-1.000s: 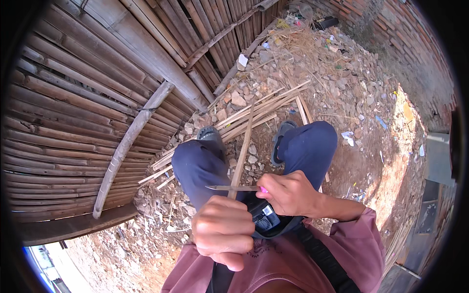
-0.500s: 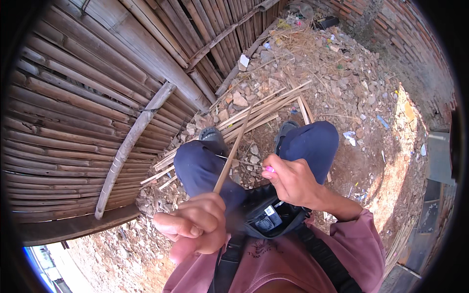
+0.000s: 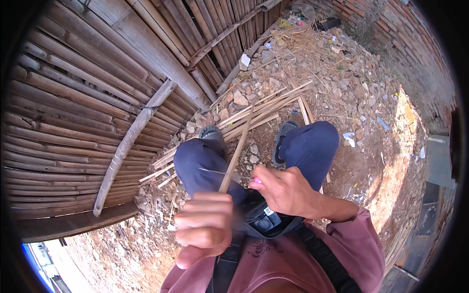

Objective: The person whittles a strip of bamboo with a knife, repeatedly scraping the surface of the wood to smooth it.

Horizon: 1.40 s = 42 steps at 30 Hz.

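Observation:
My left hand (image 3: 205, 224) is closed round the lower end of a long, flat bamboo strip (image 3: 239, 146), which points away from me between my knees. My right hand (image 3: 288, 190) is closed on a small pink-handled knife (image 3: 256, 180); most of the handle is hidden by my fingers. Its thin blade seems to reach left, across the strip just above my left fist. Past my feet, a pile of split bamboo strips (image 3: 266, 115) lies on the ground.
A bamboo-pole wall (image 3: 73, 132) with a curved brace (image 3: 132, 141) stands close on my left. Stony rubble (image 3: 312, 63) covers the ground up to a brick wall (image 3: 410, 34) at the far right. An open black bag (image 3: 266, 222) hangs at my waist.
My right hand has moved left and slightly down, bringing the blade nearer my left hand. My left fist has turned and shifted slightly right, still gripping the strip.

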Motion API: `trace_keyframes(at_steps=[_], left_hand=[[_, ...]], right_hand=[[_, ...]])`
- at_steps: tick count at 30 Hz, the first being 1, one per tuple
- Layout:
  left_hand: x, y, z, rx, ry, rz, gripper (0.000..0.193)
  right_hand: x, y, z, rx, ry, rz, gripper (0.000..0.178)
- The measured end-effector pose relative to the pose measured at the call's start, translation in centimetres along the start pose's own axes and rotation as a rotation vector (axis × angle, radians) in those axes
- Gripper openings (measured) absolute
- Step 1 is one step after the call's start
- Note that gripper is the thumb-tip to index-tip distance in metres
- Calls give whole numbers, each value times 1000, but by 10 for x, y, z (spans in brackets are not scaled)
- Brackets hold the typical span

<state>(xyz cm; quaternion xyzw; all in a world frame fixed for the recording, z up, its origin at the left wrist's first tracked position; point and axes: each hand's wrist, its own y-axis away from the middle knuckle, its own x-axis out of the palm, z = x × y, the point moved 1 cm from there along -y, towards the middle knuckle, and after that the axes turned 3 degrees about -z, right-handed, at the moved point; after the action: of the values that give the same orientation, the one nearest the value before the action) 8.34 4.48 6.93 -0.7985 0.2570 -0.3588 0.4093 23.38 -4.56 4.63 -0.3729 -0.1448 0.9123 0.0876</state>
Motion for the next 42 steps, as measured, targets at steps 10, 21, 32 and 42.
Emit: trace_keyframes(at_steps=[10, 21, 32, 42], left_hand=[[-3, -2, -4, -16, -28, 37, 74], [10, 4, -2, 4, 7, 28, 75], [-4, 0, -6, -51, 69, 205, 76], [10, 6, -5, -27, 38, 77, 75]], right_hand=[[-12, -4, 6, -73, -22, -167, 20], [14, -4, -43, 114, 128, 42, 22], [5, 4, -12, -22, -42, 68, 20], [20, 4, -34, 89, 7, 21, 18]])
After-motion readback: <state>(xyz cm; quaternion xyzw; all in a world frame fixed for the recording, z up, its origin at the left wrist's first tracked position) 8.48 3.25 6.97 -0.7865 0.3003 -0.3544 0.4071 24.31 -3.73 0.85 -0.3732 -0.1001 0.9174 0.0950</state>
